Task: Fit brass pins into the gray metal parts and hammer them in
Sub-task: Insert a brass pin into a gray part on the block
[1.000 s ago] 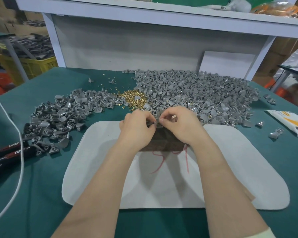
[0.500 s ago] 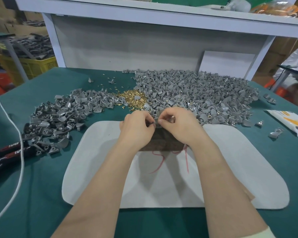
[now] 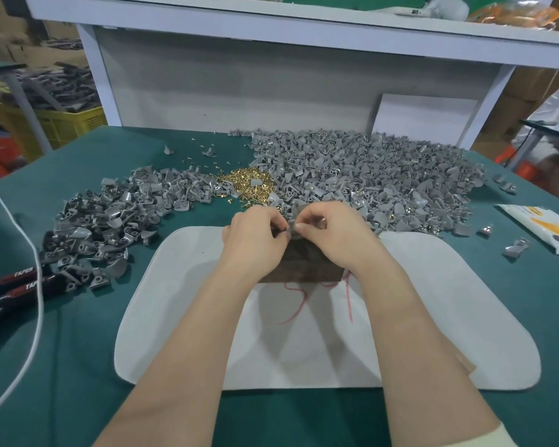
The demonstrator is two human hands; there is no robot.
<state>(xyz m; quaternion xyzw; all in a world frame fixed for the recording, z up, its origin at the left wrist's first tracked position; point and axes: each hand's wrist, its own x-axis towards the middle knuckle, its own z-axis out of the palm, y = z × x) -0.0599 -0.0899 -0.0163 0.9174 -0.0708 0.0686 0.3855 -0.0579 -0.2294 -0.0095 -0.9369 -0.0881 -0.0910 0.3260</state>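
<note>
Seen through my head camera, a small gray metal part (image 3: 290, 224) is pinched between both hands at the far edge of the mat. The left hand (image 3: 255, 235) and right hand (image 3: 331, 235) meet over it with fingers curled, thumb and forefinger tips closed on the piece. I cannot tell whether a pin is also between them.

Under the hands lies a dark brown block (image 3: 304, 267), resting on a white mat (image 3: 433, 301) marked with red scribbles (image 3: 299, 301). Just beyond the knuckles, a heap of brass pins (image 3: 247, 185) lies between two piles of gray parts. The large pile (image 3: 384, 175) is to the right, reaching the mat's far edge, and the looser pile (image 3: 110, 221) is to the left.

Red-and-black pliers (image 3: 13, 287) and a white cable (image 3: 37, 279) lie at the left of the green table (image 3: 530, 317). A white-and-orange packet (image 3: 542, 225) lies at the right.
</note>
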